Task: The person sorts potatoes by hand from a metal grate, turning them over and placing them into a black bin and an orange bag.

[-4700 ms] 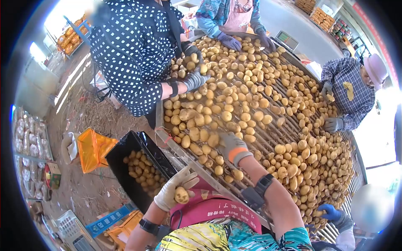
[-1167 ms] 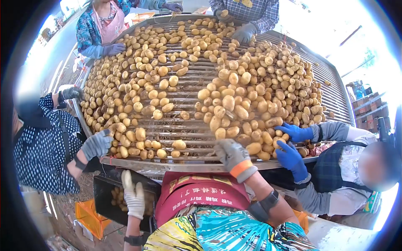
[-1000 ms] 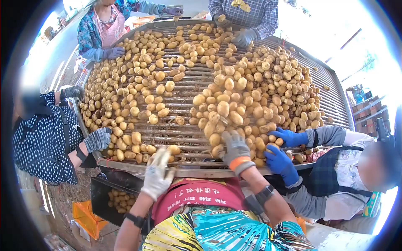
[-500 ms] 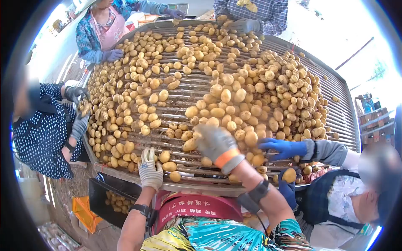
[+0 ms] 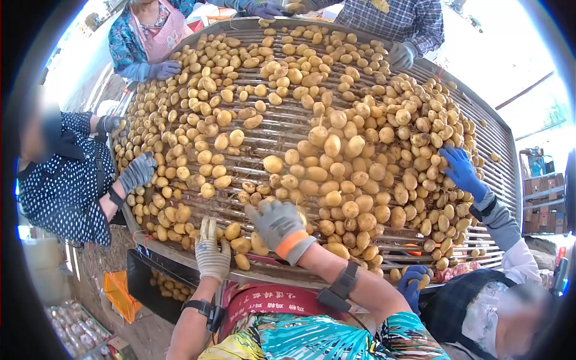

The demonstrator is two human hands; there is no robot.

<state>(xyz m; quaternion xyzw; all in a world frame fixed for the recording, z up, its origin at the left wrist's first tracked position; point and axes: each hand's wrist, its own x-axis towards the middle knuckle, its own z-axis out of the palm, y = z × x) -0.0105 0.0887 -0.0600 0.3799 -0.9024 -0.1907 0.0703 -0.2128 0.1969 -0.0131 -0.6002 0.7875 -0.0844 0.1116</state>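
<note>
Potatoes [image 5: 354, 174] lie in great number over a slatted metal table [image 5: 258, 159]. My left hand [image 5: 212, 255], in a pale striped glove, rests at the near edge with its fingers apart, beside a few potatoes and holding none. My right hand [image 5: 277, 227], in a grey glove with an orange band, reaches palm down over the near slats. Its fingers are spread against potatoes just beyond and to its left, without a grip on any.
Co-workers stand left, at the far side and right. Nearest are a grey-gloved hand [image 5: 138, 171] at left and blue-gloved hands [image 5: 461, 168] [image 5: 413, 285] at right. A black crate [image 5: 141, 282] with potatoes and an orange bag [image 5: 120, 294] sit below left.
My right hand has moved left and slightly nearer to me. My left hand stays about in place. The right co-worker's blue glove has reached farther over the pile, and the far co-workers' hands have shifted.
</note>
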